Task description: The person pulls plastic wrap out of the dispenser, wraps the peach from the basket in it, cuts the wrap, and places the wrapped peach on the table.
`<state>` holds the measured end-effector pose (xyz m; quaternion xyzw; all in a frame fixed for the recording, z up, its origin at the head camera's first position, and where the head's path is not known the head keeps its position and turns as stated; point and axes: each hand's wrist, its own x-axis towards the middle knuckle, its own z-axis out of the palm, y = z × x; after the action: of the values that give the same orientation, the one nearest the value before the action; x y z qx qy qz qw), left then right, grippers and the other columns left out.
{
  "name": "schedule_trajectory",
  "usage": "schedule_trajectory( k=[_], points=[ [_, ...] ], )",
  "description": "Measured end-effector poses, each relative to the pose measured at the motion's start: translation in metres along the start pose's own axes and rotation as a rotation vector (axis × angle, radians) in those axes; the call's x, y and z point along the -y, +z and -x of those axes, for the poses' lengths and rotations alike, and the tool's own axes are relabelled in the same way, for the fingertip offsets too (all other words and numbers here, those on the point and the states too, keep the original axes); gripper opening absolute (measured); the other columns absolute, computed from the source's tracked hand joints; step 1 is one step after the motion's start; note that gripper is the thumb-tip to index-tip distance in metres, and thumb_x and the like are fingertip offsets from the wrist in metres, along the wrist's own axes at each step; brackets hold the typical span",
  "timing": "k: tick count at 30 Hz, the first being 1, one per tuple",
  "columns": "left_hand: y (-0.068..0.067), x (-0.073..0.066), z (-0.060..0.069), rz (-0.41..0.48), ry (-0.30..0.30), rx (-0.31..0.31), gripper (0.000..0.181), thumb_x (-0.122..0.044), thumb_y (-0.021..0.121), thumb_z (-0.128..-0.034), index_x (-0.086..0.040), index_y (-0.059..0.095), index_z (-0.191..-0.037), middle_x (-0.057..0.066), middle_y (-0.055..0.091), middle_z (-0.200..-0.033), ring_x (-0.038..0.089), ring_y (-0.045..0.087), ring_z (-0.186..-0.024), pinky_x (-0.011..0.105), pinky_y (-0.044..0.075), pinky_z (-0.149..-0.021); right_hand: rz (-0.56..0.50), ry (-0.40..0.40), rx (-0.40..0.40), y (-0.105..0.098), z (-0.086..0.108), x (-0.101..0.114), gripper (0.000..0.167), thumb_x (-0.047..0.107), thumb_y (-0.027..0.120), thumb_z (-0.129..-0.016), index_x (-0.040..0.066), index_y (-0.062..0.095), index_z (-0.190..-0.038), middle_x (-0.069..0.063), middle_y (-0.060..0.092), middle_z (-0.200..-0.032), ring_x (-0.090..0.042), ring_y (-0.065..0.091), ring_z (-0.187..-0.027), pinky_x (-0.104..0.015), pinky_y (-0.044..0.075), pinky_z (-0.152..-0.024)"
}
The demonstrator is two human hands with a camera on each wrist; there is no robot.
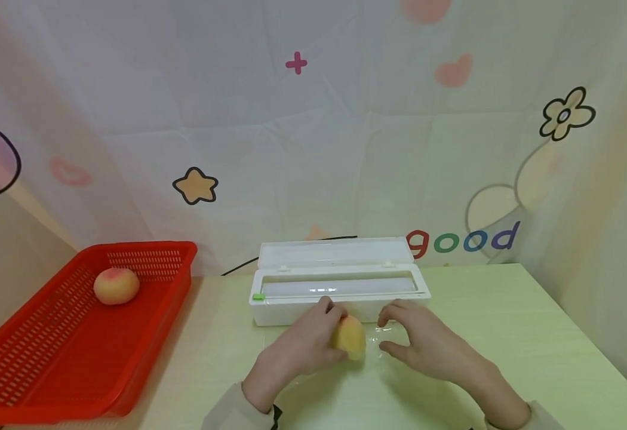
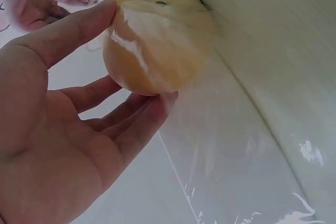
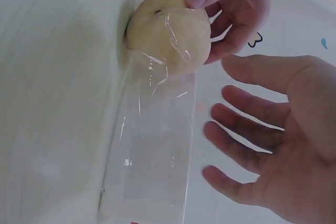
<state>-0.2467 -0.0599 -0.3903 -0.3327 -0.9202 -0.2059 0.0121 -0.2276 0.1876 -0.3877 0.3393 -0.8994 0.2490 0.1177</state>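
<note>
My left hand grips a yellow peach on the table, its thumb on the near side and its fingers round the far side. Clear plastic wrap clings over part of the peach in the left wrist view and stretches away from it along the table. Fingers spread and slightly bent, my right hand hovers just right of the peach, holding nothing. In the right wrist view the loose wrap lies alongside those fingers, apart from them as far as I can see.
Behind the hands stands a white cling-film box with its lid raised, a roll inside and a green slider at its left end. At left, a red plastic basket holds another peach. A printed curtain hangs behind the table.
</note>
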Motion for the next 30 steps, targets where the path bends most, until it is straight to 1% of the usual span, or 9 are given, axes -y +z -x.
schedule_trajectory(
  k=[2,4,6,10,13,15,19,23,30],
  points=[
    [-0.001,0.001,-0.001,0.001,0.001,0.001,0.055,-0.022,0.086,-0.0822,-0.003,0.062,-0.128,0.003,0.051,-0.108,0.012,0.051,-0.088,0.026,0.049,-0.081,0.016,-0.031,-0.050,0.002,-0.002,0.003,0.028,0.009,0.088,-0.080,0.016,0.067,-0.096,0.009,0.063,-0.102,-0.017,0.061,-0.097,-0.039,0.053,-0.086],
    [-0.001,0.001,-0.001,0.006,0.007,-0.001,0.056,-0.022,0.086,-0.0833,-0.003,0.062,-0.130,0.003,0.053,-0.109,0.012,0.051,-0.088,0.026,0.048,-0.080,0.027,-0.075,-0.062,0.005,-0.003,0.008,0.026,0.010,0.089,-0.079,0.018,0.068,-0.093,0.011,0.063,-0.097,-0.013,0.060,-0.090,-0.035,0.054,-0.080],
    [-0.002,0.002,-0.001,0.009,0.015,-0.009,0.055,-0.022,0.085,-0.0838,-0.003,0.062,-0.130,0.004,0.054,-0.109,0.012,0.051,-0.088,0.026,0.048,-0.079,0.023,-0.100,-0.023,0.007,-0.003,0.014,0.022,0.014,0.088,-0.081,0.020,0.069,-0.089,0.014,0.062,-0.090,-0.009,0.057,-0.082,-0.030,0.052,-0.074],
    [-0.001,0.003,-0.002,-0.006,0.022,-0.026,0.055,-0.022,0.084,-0.0843,-0.002,0.063,-0.132,0.003,0.055,-0.108,0.013,0.050,-0.090,0.026,0.047,-0.079,0.004,-0.119,0.121,0.013,-0.001,0.025,0.013,0.022,0.084,-0.087,0.021,0.072,-0.087,0.017,0.064,-0.086,-0.005,0.058,-0.075,-0.026,0.050,-0.068],
    [0.000,0.005,-0.003,-0.022,0.017,-0.036,0.056,-0.022,0.084,-0.0846,-0.002,0.062,-0.131,0.003,0.057,-0.109,0.014,0.052,-0.093,0.028,0.048,-0.083,0.026,-0.131,0.185,0.021,0.000,0.029,0.013,0.024,0.082,-0.089,0.015,0.075,-0.094,0.013,0.068,-0.092,-0.006,0.062,-0.080,-0.027,0.053,-0.072],
    [0.001,0.007,-0.003,-0.013,0.011,-0.045,0.054,-0.023,0.083,-0.0860,-0.001,0.061,-0.131,0.004,0.059,-0.111,0.015,0.054,-0.096,0.029,0.049,-0.086,0.060,-0.149,0.195,0.025,0.000,0.030,0.017,0.023,0.081,-0.089,0.011,0.075,-0.100,0.008,0.070,-0.097,-0.007,0.065,-0.085,-0.029,0.055,-0.075],
    [0.001,0.007,-0.003,0.032,0.003,-0.062,0.048,-0.023,0.080,-0.0897,-0.003,0.058,-0.128,0.005,0.061,-0.114,0.015,0.056,-0.098,0.031,0.049,-0.088,0.115,-0.143,0.167,0.028,0.001,0.032,0.024,0.020,0.081,-0.089,0.009,0.073,-0.109,0.004,0.069,-0.106,-0.010,0.065,-0.095,-0.033,0.056,-0.081],
    [0.000,0.007,-0.003,0.060,0.001,-0.074,0.043,-0.024,0.078,-0.0930,-0.004,0.058,-0.125,0.006,0.061,-0.114,0.015,0.056,-0.096,0.031,0.049,-0.087,0.132,-0.121,0.111,0.030,0.002,0.033,0.030,0.017,0.082,-0.088,0.009,0.071,-0.115,0.003,0.067,-0.111,-0.013,0.065,-0.099,-0.035,0.056,-0.083],
    [-0.001,0.007,-0.003,0.074,-0.004,-0.107,0.041,-0.029,0.074,-0.0965,-0.003,0.062,-0.127,0.009,0.057,-0.121,0.019,0.059,-0.101,0.034,0.051,-0.092,0.139,-0.105,0.019,0.030,0.002,0.032,0.043,0.012,0.084,-0.085,0.009,0.065,-0.123,0.002,0.064,-0.107,-0.014,0.066,-0.094,-0.034,0.057,-0.077]
  ],
)
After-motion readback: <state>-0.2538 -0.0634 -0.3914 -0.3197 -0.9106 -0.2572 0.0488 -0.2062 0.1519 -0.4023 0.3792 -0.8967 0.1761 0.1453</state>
